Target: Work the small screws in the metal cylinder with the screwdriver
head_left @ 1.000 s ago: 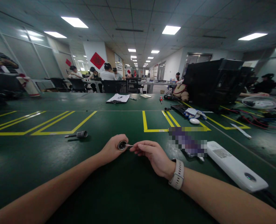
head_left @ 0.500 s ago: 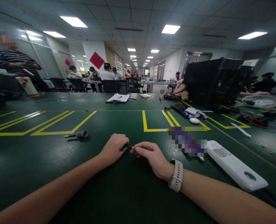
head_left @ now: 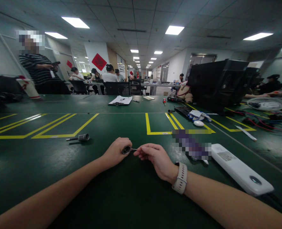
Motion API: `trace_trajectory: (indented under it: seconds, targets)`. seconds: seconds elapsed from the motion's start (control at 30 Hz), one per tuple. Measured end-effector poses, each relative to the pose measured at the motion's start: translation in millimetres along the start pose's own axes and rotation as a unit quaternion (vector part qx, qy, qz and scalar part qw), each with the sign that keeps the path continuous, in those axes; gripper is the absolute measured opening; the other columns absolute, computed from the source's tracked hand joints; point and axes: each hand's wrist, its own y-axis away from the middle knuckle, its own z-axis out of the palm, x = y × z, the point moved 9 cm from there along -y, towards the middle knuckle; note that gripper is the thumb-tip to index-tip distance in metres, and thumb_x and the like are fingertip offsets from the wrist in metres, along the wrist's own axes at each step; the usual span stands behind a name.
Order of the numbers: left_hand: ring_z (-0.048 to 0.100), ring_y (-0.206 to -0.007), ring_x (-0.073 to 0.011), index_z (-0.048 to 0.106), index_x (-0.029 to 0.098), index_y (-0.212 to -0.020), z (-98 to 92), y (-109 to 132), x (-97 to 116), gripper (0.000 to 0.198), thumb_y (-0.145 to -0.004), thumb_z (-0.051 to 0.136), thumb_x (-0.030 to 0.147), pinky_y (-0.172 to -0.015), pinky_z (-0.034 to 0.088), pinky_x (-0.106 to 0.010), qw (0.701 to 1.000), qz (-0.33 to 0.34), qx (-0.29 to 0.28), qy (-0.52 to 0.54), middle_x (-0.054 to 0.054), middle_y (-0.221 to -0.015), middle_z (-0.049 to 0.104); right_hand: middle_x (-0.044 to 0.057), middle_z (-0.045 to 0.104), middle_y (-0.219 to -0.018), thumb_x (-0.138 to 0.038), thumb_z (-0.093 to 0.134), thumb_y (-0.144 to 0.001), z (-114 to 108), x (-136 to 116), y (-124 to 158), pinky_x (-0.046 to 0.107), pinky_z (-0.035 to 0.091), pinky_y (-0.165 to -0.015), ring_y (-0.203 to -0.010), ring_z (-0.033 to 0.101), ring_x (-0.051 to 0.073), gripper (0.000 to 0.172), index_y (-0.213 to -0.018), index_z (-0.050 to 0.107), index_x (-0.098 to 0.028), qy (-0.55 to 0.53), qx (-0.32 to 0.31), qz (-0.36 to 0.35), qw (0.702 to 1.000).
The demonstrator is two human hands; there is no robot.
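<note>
My left hand (head_left: 117, 152) is closed around a hollow metal cylinder (head_left: 126, 150), its round open end facing me. My right hand (head_left: 154, 159), with a watch (head_left: 180, 178) on the wrist, pinches a thin metal rod (head_left: 134, 149) that reaches to the cylinder's right side. Fingers hide the rod's other end, and I cannot tell what kind of tool or part it is. To the left, apart from both hands, a cup-shaped metal part with a thin shaft (head_left: 83, 137) lies on the green table (head_left: 102, 197).
A white power strip-like box (head_left: 241, 168) and a blurred-out purple item (head_left: 191, 144) lie to my right. Beyond are gloves (head_left: 199, 115), a white oval object (head_left: 198, 123), a red screwdriver (head_left: 164, 101), a clipboard (head_left: 120, 100) and a black case (head_left: 217, 82). A person (head_left: 40, 70) stands far left.
The cylinder in my left hand has turned, so its open end now shows more. My right fingers have shifted on the rod. The standing person at the left has moved rightward.
</note>
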Motion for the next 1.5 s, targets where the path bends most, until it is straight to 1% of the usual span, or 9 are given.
trace_trajectory:
  seconds: [0.17, 0.33, 0.43, 0.6, 0.73, 0.83, 1.0, 1.2, 1.5]
  targets:
    - [0.05, -0.066, -0.0148, 0.049, 0.017, -0.069, -1.2, -1, -5, 0.007, -0.075, 0.048, 0.015, -0.065, 0.037, -0.028, 1.0, -0.023, 0.009, -0.004, 0.001, -0.068, 0.054, 0.006, 0.066, -0.086, -0.029, 0.054, -0.08, 3, -4, 2, 0.031, 0.041, -0.072, -0.08, 0.056, 0.017, 0.018, -0.082, 0.066, -0.016, 0.074, -0.004, -0.034, 0.997]
    - [0.05, -0.066, -0.0166, 0.05, 0.016, -0.068, -0.6, -2, -4, 0.009, -0.077, 0.046, 0.016, -0.063, 0.035, -0.03, 0.997, -0.028, -0.001, -0.065, -0.001, -0.068, 0.055, 0.002, 0.063, -0.084, -0.031, 0.053, -0.081, 10, -18, 8, 0.031, 0.041, -0.073, -0.08, 0.055, 0.016, 0.018, -0.085, 0.068, -0.02, 0.237, -0.007, -0.101, 0.966]
    - [0.049, -0.066, -0.0174, 0.051, 0.016, -0.068, 1.5, -2, 1, 0.01, -0.077, 0.046, 0.015, -0.063, 0.034, -0.03, 0.995, -0.016, -0.018, -0.099, -0.002, -0.068, 0.055, 0.002, 0.063, -0.085, -0.029, 0.052, -0.083, 12, -19, 9, 0.032, 0.041, -0.077, -0.083, 0.056, 0.017, 0.019, -0.088, 0.068, -0.021, 0.269, -0.017, -0.107, 0.957]
    - [0.049, -0.066, -0.0172, 0.052, 0.017, -0.067, 1.2, -1, 8, 0.012, -0.078, 0.046, 0.014, -0.063, 0.033, -0.03, 0.994, 0.006, -0.014, -0.108, -0.002, -0.068, 0.055, 0.003, 0.065, -0.085, -0.03, 0.053, -0.081, 8, -14, 5, 0.033, 0.041, -0.078, -0.084, 0.057, 0.018, 0.019, -0.083, 0.069, -0.02, 0.224, -0.022, -0.074, 0.972]
    - [0.049, -0.066, -0.0171, 0.051, 0.017, -0.067, 3.0, 1, 9, 0.013, -0.077, 0.045, 0.012, -0.062, 0.032, -0.03, 0.994, 0.018, -0.019, -0.106, -0.002, -0.068, 0.054, 0.005, 0.067, -0.082, -0.029, 0.057, -0.077, 2, -5, 0, 0.034, 0.042, -0.077, -0.081, 0.058, 0.018, 0.017, -0.078, 0.068, -0.016, 0.095, -0.016, -0.039, 0.995]
    - [0.049, -0.066, -0.0166, 0.051, 0.017, -0.068, 2.9, 1, 7, 0.012, -0.077, 0.045, 0.011, -0.063, 0.033, -0.03, 0.995, 0.021, -0.016, -0.091, -0.002, -0.068, 0.054, 0.007, 0.068, -0.08, -0.027, 0.058, -0.075, 0, 2, -3, 0.034, 0.042, -0.076, -0.078, 0.059, 0.017, 0.016, -0.078, 0.067, -0.014, 0.023, -0.013, -0.013, 1.0]
    - [0.051, -0.068, -0.0162, 0.051, 0.017, -0.069, 1.8, 1, 2, 0.009, -0.072, 0.048, 0.009, -0.065, 0.035, -0.029, 0.999, 0.014, -0.011, -0.05, -0.001, -0.068, 0.055, 0.007, 0.069, -0.081, -0.026, 0.058, -0.075, -1, 3, -4, 0.033, 0.042, -0.074, -0.077, 0.059, 0.016, 0.015, -0.078, 0.066, -0.013, -0.002, -0.014, -0.003, 1.0]
    - [0.051, -0.069, -0.0151, 0.05, 0.018, -0.068, -2.8, 0, -1, 0.008, -0.073, 0.048, 0.012, -0.067, 0.037, -0.028, 1.0, -0.013, 0.004, -0.012, 0.001, -0.069, 0.056, 0.008, 0.068, -0.084, -0.029, 0.059, -0.075, -2, 2, -4, 0.033, 0.042, -0.076, -0.078, 0.059, 0.016, 0.018, -0.079, 0.066, -0.013, -0.011, -0.021, 0.001, 1.0]
    - [0.05, -0.066, -0.0148, 0.05, 0.018, -0.069, -0.2, 1, -5, 0.008, -0.075, 0.047, 0.014, -0.065, 0.036, -0.029, 0.999, -0.012, 0.013, -0.03, 0.001, -0.068, 0.055, 0.007, 0.068, -0.082, -0.026, 0.057, -0.076, -1, -1, -3, 0.033, 0.041, -0.076, -0.077, 0.058, 0.016, 0.016, -0.079, 0.066, -0.013, -0.014, -0.02, -0.005, 1.0]
